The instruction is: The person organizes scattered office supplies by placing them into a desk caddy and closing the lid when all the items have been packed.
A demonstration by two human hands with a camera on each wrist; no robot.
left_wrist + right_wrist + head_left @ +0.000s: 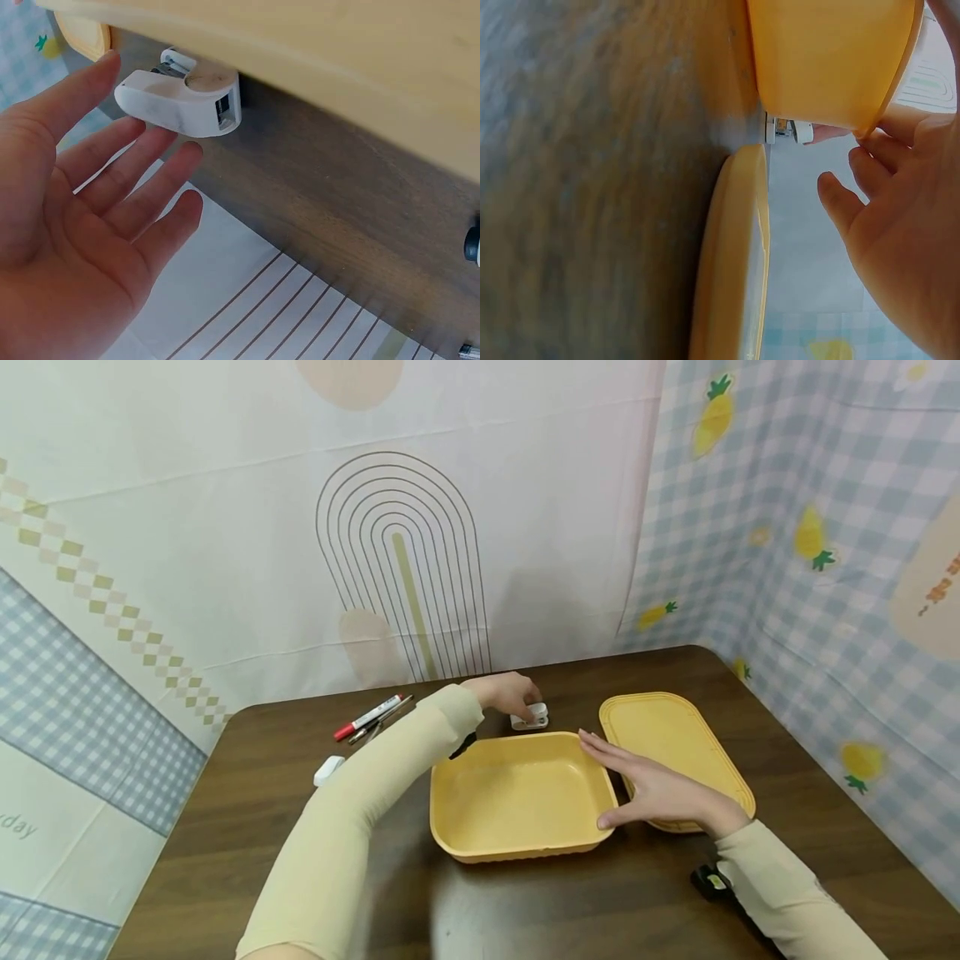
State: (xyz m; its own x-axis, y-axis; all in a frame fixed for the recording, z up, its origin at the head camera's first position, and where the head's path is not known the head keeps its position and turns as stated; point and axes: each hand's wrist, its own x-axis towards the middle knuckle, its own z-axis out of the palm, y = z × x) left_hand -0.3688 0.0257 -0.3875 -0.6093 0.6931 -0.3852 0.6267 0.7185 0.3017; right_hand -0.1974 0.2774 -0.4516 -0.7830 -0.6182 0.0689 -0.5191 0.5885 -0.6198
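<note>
looks like reach-for-stapler step tbh; left hand (pixel 510 692) at white stapler (pixel 169 105), which sits on table (pixel 240 827) just behind yellow bin (pixel 525 797); left fingers loosely spread, thumb apart, pinching nothing; right hand (pixel 663 789) splayed along bin's right rim; next move prob calls for left fingers closing round stapler; bin wall blocks bit of it in left wrist view; can't tell if left fingertips touch it; small white thing (pixel 327 769) partly behind left sleeve (pixel 345 810), no clue what

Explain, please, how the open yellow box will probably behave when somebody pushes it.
The yellow box is probably stiff, as its walls and rim hold their shape. It seems light for its size, with nothing visible inside. Its broad floor and low walls suggest that it would slide rather than tip.
</note>
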